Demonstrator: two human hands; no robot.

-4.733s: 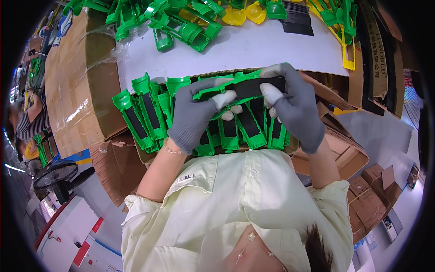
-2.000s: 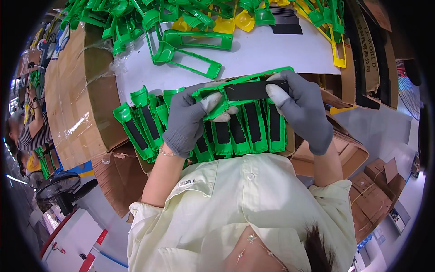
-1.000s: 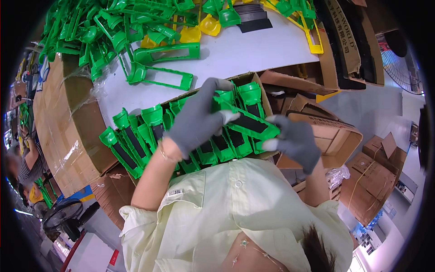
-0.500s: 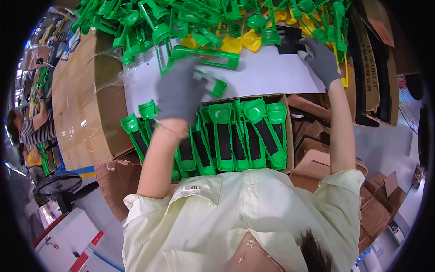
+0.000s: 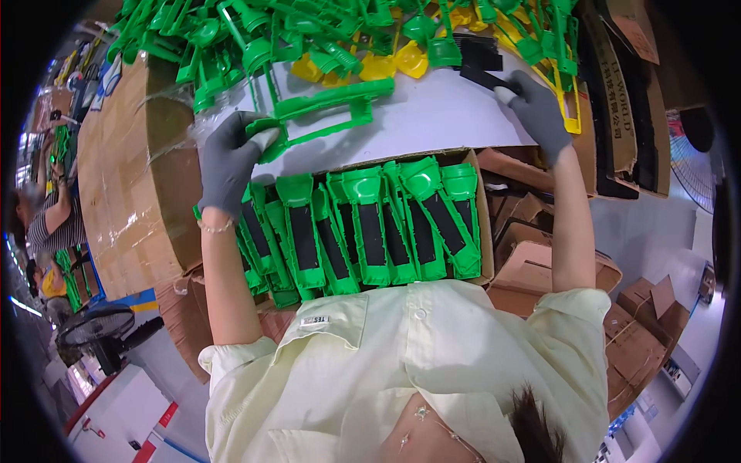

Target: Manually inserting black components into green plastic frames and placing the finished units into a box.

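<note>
My left hand (image 5: pixel 231 158), in a grey glove, grips one end of a green plastic housing (image 5: pixel 332 99) between thumb and fingers. This long part has an open window and tilts over the white board (image 5: pixel 440 116). Across the board, my gloved right hand (image 5: pixel 539 112) pinches a thin black strip (image 5: pixel 485 79) by its near end. Under and beyond that strip lies a small stack of black strips (image 5: pixel 478 52). Close to my body, a carton (image 5: pixel 485 224) holds several upright green housings (image 5: pixel 370 224) with black strips in them.
A big heap of green parts (image 5: pixel 309 31) covers the far side, with yellow parts (image 5: pixel 378 66) among it. A tall taped carton (image 5: pixel 116 177) stands at left, open cartons (image 5: pixel 532 270) at right. A fan (image 5: pixel 100 328) and another person (image 5: pixel 58 216) are off to the left.
My left hand, blurred before, has moved left and now holds the green housing by its end. My right hand has drawn one black strip partly away from the stack.
</note>
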